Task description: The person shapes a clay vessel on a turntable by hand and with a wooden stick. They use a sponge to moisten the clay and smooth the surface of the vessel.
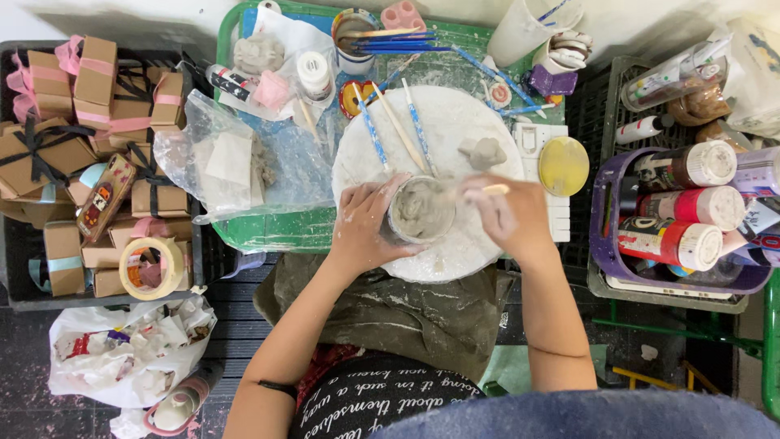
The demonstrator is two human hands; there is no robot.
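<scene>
Clay-smeared left hand (367, 230) curled around a clay cup (420, 210) on the round white board (455, 130), steadying it; right hand (513, 218) pinched shut on a wooden tool (493, 189) at the rim. Tool's tip was hidden inside the cup

A low green table (276, 232) carries a round white board (455, 130) at its centre, with a crumpled clear plastic bag (244, 162) to the left. A paint-stained cup of brushes (355, 36) stands at the far edge, and a white palette (546, 175) under a yellow lid (564, 166) lies just right of the board
</scene>
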